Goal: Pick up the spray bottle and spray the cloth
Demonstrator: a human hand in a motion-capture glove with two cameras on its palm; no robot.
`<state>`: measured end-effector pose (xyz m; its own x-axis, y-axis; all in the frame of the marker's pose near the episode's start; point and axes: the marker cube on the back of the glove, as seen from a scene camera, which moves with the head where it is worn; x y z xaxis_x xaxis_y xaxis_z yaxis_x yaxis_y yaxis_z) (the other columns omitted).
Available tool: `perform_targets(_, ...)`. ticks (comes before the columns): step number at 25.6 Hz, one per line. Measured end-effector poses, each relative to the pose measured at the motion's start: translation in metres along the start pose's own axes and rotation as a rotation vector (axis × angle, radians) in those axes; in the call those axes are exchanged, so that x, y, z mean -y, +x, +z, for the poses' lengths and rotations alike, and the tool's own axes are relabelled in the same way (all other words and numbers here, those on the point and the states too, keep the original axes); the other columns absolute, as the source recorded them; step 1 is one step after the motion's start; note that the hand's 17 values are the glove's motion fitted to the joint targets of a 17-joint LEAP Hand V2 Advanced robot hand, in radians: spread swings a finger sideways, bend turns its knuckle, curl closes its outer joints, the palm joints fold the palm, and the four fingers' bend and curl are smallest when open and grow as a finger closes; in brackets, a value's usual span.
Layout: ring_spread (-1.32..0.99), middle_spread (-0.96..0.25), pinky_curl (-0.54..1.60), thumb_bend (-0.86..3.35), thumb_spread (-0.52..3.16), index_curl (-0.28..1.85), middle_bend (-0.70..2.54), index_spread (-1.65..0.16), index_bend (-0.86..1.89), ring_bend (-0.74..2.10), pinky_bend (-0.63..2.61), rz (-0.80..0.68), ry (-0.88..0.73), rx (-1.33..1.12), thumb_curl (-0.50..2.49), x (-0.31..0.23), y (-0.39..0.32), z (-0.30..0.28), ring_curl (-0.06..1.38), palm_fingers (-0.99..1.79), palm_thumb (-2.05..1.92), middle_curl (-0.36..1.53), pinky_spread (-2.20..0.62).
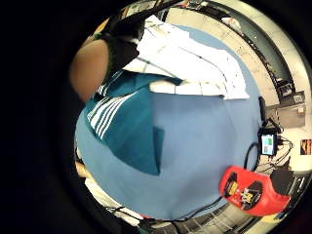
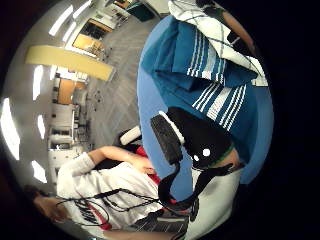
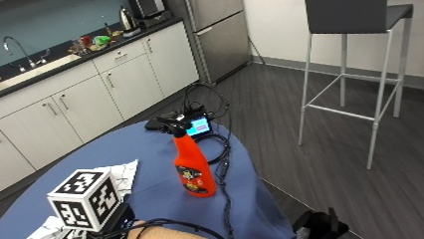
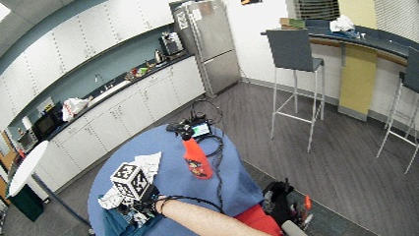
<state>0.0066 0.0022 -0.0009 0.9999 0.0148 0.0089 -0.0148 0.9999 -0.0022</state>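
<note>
A round table with a blue cover (image 3: 159, 149) stands near. At its far edge lies a small device with a lit screen (image 3: 198, 125), with black cables (image 3: 224, 164) around it. At the far right stands a grey bar stool (image 3: 351, 30). White kitchen cabinets (image 3: 99, 89) run along the far left wall, beside a steel refrigerator (image 3: 212, 30).

Blue table (image 3: 152, 149): spray bottle (image 3: 193, 167), cloths (image 1: 131, 122).
</note>
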Motion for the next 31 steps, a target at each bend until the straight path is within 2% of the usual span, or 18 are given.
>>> perform_targets(9, -0.01, -0.04, 0.17, 0.23, 0.85, 0.12, 0.45, -0.3, 0.12, 0.34, 0.44, 0.099, -0.007, 0.001, 0.11, -0.015, 0.034, -0.005, 0.19, 0.61, 0.42, 0.2, 0.16)
perform_targets(22, -0.01, -0.05, 0.21, 0.17, 1.1, 0.17, 0.44, -0.35, 0.13, 0.33, 0.43, 0.067, -0.007, 0.028, 0.15, -0.02, 0.025, -0.011, 0.23, 0.59, 0.45, 0.28, 0.2)
perform_targets(26, -0.01, -0.05, 0.21, 0.15, 1.13, 0.18, 0.43, -0.35, 0.13, 0.32, 0.42, 0.046, -0.013, 0.023, 0.16, -0.038, 0.02, -0.01, 0.24, 0.59, 0.46, 0.29, 0.2)
perform_targets(31, 0.0, -0.05, 0.23, 0.12, 1.15, 0.19, 0.43, -0.36, 0.11, 0.32, 0.43, 0.015, 0.107, 0.029, 0.18, -0.088, 0.019, -0.026, 0.26, 0.58, 0.47, 0.31, 0.2)
